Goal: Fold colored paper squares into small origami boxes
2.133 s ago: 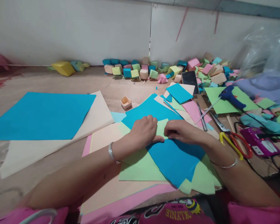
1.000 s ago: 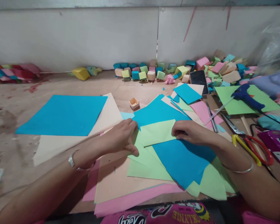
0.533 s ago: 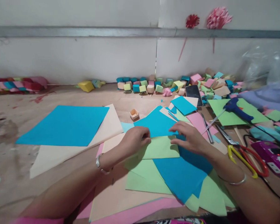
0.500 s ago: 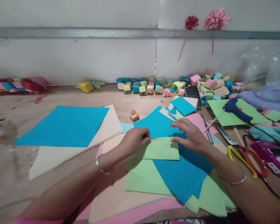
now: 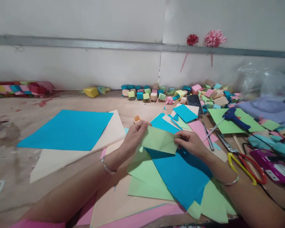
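A light green paper strip [image 5: 159,139] is held up between my two hands, tilted down to the right. My left hand [image 5: 136,134] pinches its left end, and my right hand [image 5: 188,142] has closed fingers on its right end. Beneath it lie blue paper sheets [image 5: 178,177], with more green sheets [image 5: 149,186] and a large peach sheet [image 5: 114,202] under them. Just behind my left hand stands a small open peach paper box [image 5: 137,118], partly hidden by the fingers.
On the right lie scissors [image 5: 245,166], a blue glue gun [image 5: 235,118], a utility knife [image 5: 209,139] and a purple power strip [image 5: 273,167]. A phone [image 5: 194,103] rests by piled paper pieces [image 5: 218,95]. Paper boxes [image 5: 146,96] line the wall. A blue sheet [image 5: 68,131] lies left.
The green strip has been lifted off the blue sheets and tilted. My right hand, open before, has closed on its right end. The camera view has shifted slightly.
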A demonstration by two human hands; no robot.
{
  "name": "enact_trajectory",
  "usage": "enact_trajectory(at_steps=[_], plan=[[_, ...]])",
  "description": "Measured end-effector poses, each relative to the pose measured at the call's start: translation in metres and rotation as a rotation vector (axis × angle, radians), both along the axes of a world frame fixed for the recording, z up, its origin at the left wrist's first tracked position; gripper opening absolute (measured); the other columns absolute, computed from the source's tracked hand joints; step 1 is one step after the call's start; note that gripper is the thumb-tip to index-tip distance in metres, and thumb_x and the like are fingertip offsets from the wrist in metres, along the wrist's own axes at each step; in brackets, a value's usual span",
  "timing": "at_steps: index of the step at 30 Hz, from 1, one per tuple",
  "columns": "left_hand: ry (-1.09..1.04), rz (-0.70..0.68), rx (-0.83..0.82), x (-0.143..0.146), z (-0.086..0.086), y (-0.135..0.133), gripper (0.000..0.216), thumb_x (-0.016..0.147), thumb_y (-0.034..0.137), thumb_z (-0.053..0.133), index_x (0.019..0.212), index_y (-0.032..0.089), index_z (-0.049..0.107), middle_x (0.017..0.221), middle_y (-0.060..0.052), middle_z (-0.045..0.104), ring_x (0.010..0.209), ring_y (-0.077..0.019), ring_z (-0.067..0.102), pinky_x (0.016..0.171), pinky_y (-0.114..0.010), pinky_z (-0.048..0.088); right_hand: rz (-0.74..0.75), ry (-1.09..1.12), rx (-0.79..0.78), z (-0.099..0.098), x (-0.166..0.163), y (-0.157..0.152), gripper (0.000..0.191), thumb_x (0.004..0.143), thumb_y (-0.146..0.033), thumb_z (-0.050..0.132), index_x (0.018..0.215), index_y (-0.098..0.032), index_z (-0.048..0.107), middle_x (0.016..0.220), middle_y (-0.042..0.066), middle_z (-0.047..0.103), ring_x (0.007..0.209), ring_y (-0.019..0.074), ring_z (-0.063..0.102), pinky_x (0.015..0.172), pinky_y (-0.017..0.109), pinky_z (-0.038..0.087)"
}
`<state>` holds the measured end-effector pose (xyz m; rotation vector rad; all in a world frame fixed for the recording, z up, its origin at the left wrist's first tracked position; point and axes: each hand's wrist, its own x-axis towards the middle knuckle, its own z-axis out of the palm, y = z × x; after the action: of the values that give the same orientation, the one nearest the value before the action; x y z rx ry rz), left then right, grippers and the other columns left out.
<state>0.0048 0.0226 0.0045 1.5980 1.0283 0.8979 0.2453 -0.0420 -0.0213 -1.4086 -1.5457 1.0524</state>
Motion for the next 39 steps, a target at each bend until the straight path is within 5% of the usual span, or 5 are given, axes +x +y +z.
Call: enact_trajectory(at_steps=[12, 18, 24, 31, 39], plan=[[-0.436, -0.503, -0.147, -0.007, 0.024, 0.001, 0.074, 0.058, 0.049, 0.083, 0.119, 0.016, 0.058, 0.121, -0.015, 0.063, 0.113, -0.034, 0.058, 0.093, -0.043, 0.048, 0.059, 0.214, -0.106, 0.046, -0.026, 0.008, 0.031, 0.073, -0.048, 0.071, 0.073, -0.018, 0.063, 0.071, -0.001, 0.059, 0.057, 0.0094, 0.049, 0.051, 0.024, 0.039], [-0.456, -0.273, -0.182, -0.021, 0.036, 0.01, 0.07, 0.063, 0.037, 0.082, 0.124, 0.017, 0.053, 0.118, -0.014, 0.065, 0.104, -0.0304, 0.064, 0.081, -0.038, 0.054, 0.166, 0.238, -0.056, 0.059, -0.047, 0.019, 0.031, 0.071, -0.044, 0.075, 0.092, -0.022, 0.072, 0.099, 0.005, 0.068, 0.092, 0.0223, 0.061, 0.079, 0.036, 0.05], [-0.113, -0.222, -0.481, -0.021, 0.013, 0.012, 0.064, 0.062, 0.037, 0.081, 0.116, 0.016, 0.053, 0.104, -0.012, 0.069, 0.09, -0.0287, 0.068, 0.065, -0.033, 0.056, 0.046, 0.363, -0.153, 0.044, -0.033, 0.02, 0.064, 0.076, -0.05, 0.069, 0.131, -0.022, 0.05, 0.076, 0.003, 0.066, 0.063, 0.0181, 0.06, 0.058, 0.03, 0.049], [0.463, -0.099, 0.1, -0.022, -0.013, 0.012, 0.044, 0.077, 0.036, 0.061, 0.117, 0.018, 0.056, 0.119, -0.013, 0.062, 0.102, -0.0298, 0.062, 0.075, -0.036, 0.052, 0.052, 0.106, -0.129, 0.014, -0.006, 0.037, 0.041, 0.078, -0.019, 0.051, 0.117, -0.022, 0.064, 0.072, 0.001, 0.063, 0.059, 0.0147, 0.054, 0.058, 0.03, 0.046], [0.741, -0.215, 0.311, -0.02, -0.009, 0.006, 0.026, 0.082, 0.033, 0.058, 0.1, 0.016, 0.066, 0.101, -0.012, 0.06, 0.091, -0.0272, 0.059, 0.074, -0.036, 0.048, 0.288, -0.647, 0.553, -0.006, -0.012, 0.028, 0.03, 0.087, -0.014, 0.05, 0.11, -0.021, 0.067, 0.082, 0.007, 0.06, 0.077, 0.0189, 0.055, 0.064, 0.029, 0.041]])
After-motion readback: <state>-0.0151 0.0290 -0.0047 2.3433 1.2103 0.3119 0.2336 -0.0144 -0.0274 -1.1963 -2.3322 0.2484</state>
